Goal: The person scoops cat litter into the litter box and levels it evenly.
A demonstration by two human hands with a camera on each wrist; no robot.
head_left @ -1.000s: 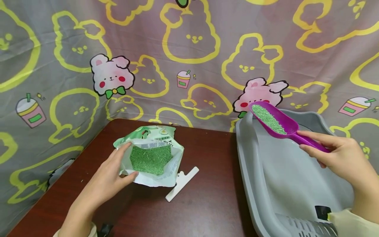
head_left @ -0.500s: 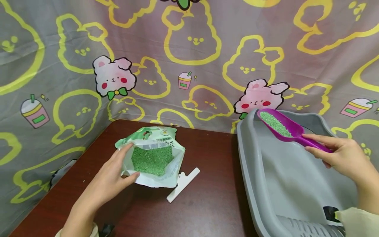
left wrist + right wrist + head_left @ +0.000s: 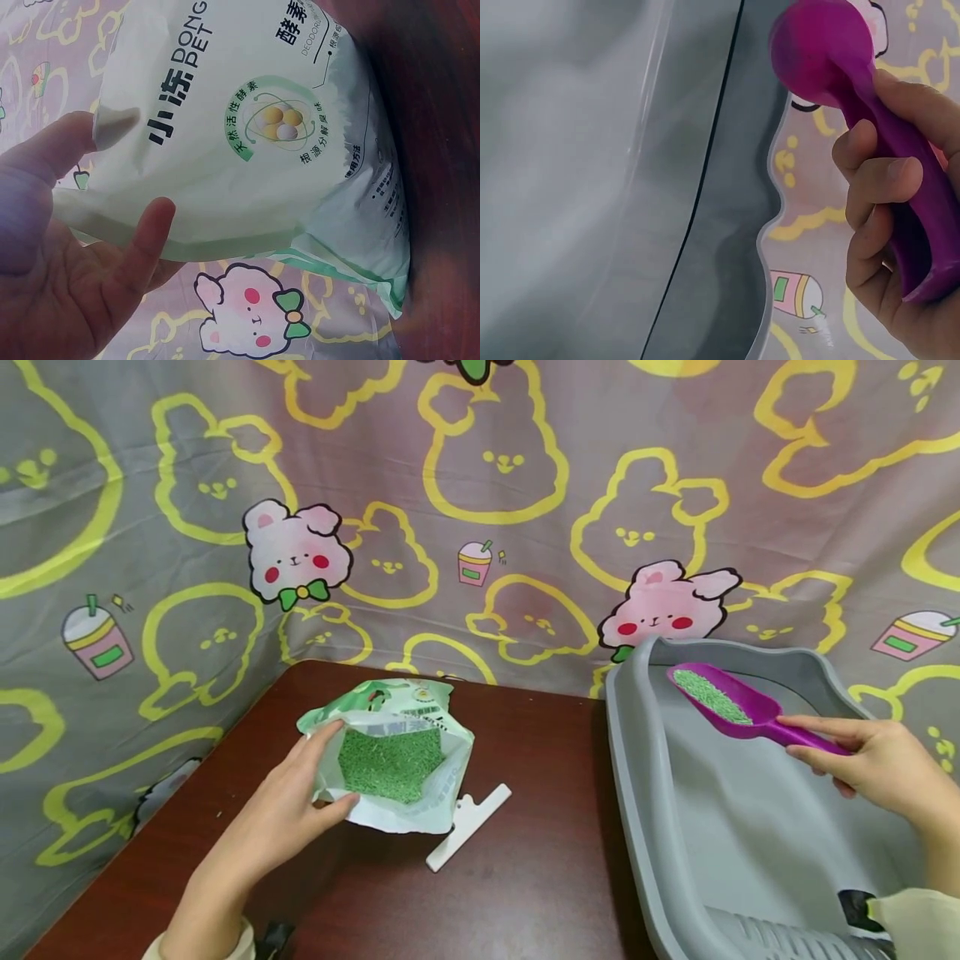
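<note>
My left hand (image 3: 281, 814) holds the left side of an opened litter bag (image 3: 446, 777), thumb at the front rim and fingers at the back. Green litter pellets (image 3: 390, 764) show inside the bag. In the left wrist view, the thumb tip slips behind the edge of the white printed bag (image 3: 217, 180), while another finger lies against its outside. Off to the right, my right hand (image 3: 888, 768) grips the handle of a purple scoop (image 3: 750, 697). Pale green pellets (image 3: 708, 696) lie in the scoop, which is over the grey litter box (image 3: 633, 793) near its back.
A white clip (image 3: 471, 827) lies on the dark wooden table (image 3: 547, 885), just right of the bag. The litter box has tall side walls and a slotted part (image 3: 772, 935) at its front. A patterned curtain (image 3: 525, 543) hangs behind everything.
My right hand has lowered the loaded scoop from above the litter box's back rim to over its inside, slightly rightward. The left hand stays on the bag. The whole view shifts a little.
</note>
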